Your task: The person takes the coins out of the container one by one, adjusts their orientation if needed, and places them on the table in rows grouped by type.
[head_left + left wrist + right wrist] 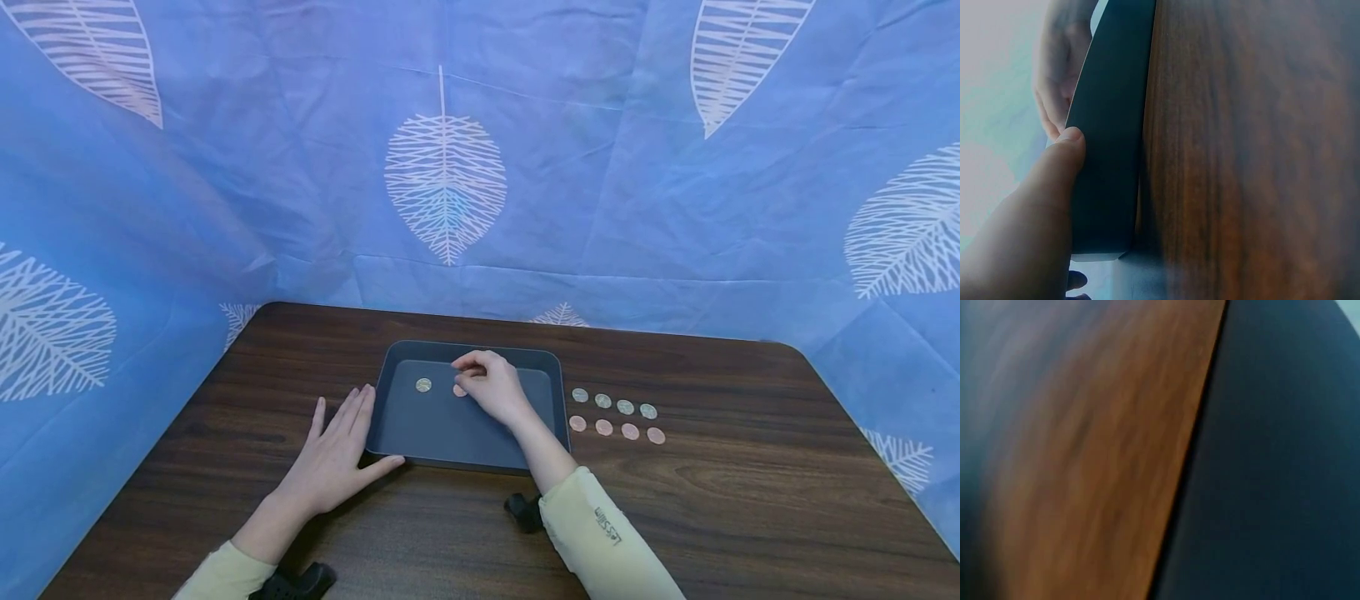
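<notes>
A dark grey rectangular tray [465, 425] lies on the table. My left hand [330, 462] rests at its left front corner, fingers straight along the left side. The thumb [1054, 169] touches the front wall in the left wrist view. Over the tray, my right hand [491, 387] pinches a copper-coloured coin [459, 390] between curled fingers and thumb, close above the tray floor. To the left of that coin, a silver-coloured coin [423, 385] lies flat in the tray. The right wrist view shows only the tray's wall [1260, 462] and wood, with no hand.
Right of the tray are two rows of several coins: silver-coloured coins [603, 401] behind, copper-coloured coins [603, 427] in front. The dark wooden table [750, 467] is backed by a blue cloth [570, 192] with white leaf prints.
</notes>
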Demonstrator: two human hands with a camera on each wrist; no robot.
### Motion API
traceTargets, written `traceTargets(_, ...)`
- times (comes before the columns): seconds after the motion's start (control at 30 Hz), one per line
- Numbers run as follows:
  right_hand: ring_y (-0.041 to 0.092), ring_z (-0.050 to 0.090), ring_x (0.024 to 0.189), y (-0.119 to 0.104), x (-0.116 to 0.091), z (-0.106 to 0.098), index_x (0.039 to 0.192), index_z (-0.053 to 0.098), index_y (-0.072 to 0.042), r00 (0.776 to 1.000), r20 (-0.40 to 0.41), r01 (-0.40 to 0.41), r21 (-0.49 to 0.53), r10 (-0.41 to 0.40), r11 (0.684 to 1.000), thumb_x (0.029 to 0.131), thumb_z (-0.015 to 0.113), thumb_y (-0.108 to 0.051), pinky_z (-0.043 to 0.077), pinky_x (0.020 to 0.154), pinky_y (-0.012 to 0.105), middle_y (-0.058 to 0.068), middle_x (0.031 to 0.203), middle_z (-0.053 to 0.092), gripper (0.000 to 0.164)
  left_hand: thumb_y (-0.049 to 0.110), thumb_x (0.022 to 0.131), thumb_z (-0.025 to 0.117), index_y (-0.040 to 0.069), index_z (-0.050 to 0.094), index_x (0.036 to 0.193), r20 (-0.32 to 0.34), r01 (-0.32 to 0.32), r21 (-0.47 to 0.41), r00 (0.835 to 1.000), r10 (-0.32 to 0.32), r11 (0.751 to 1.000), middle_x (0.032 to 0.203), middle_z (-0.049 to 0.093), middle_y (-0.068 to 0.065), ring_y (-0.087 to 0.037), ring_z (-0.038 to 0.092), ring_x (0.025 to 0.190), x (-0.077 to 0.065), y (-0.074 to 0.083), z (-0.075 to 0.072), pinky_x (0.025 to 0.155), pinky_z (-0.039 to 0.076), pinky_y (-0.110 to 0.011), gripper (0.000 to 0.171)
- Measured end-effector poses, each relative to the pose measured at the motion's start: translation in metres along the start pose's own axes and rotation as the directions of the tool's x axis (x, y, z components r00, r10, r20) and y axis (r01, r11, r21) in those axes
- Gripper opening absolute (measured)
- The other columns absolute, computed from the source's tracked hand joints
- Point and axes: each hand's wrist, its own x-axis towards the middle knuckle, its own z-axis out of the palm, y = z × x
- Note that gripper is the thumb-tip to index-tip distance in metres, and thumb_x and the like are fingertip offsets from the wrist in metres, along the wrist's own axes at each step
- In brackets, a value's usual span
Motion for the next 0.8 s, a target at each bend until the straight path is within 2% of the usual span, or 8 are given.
traceTargets(0.2,0.017,0.064,0.08,0.007,0.002,0.005,0.108,0.069,-0.002,0.999,0.027,-0.04,0.03,0.04,0.999,0.089,0.066,-0.005,0.053,0.072,0.032,0.008,0.1,0.059,0.019,0.08,0.081,0.041,0.0,0.018,0.151,-0.004,-0.004,-0.012,1.0,0.004,1.0,0.156,0.021,-0.016,-0.033,0.02,0.142,0.0,0.0,0.0,0.11,0.004,-0.062,0.109)
traceTargets(0.53,0.019,0.059,0.087,0.018,0.006,0.009,0.106,0.07,-0.005,0.997,0.018,-0.072,-0.085,0.074,0.994,0.089,0.069,-0.012,0.05,0.075,0.034,0.007,0.1,0.058,0.018,0.081,0.081,0.038,0.0,0.017,0.152,0.013,-0.001,-0.024,1.0,0.001,1.0,0.156,0.02,-0.016,-0.032,0.018,0.143,0.0,0.0,-0.002,0.11,0.002,-0.062,0.109)
traceTargets(0.8,0.018,0.06,0.085,0.022,0.005,0.012,0.11,0.069,-0.001,0.993,0.086,-0.07,-0.11,0.08,0.991,0.09,0.067,-0.01,0.051,0.072,0.03,0.009,0.102,0.058,0.023,0.081,0.081,0.037,0.0,0.017,0.152,0.023,-0.001,-0.026,1.0,0.001,1.0,0.156,0.019,-0.016,-0.032,0.018,0.143,0.0,0.0,-0.004,0.11,0.002,-0.062,0.109)
